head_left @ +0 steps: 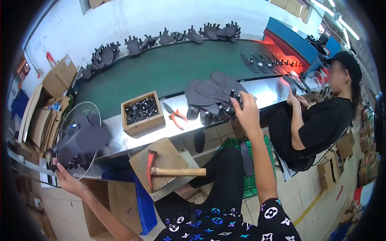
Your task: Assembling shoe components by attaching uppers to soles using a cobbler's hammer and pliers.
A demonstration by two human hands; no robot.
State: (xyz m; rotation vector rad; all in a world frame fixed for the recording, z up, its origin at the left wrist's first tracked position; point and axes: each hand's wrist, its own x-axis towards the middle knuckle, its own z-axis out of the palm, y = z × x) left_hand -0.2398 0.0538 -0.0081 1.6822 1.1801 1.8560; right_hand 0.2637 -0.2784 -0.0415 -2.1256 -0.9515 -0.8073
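Note:
My left hand [69,180] is closed on the narrow end of a dark grey shoe sole [89,139], which is smeared by motion. This sole is over a round wire fan guard [84,105], where several more soles lie. On the right, my right hand [248,111] reaches over a heap of grey soles [207,93] with small dark heels. Its thumb and fingers are apart around the heels at the heap's right edge; whether they touch one is unclear. A hammer [177,172] with a red head and wooden handle rests on a board [161,149] before me.
A wooden box of small black parts [150,124] and red-handled pliers [174,116] sit on the metal edge of the green conveyor belt [169,66]. More heeled soles [134,44] line its far side. A co-worker [325,116] sits at right. A green crate [257,186] stands below.

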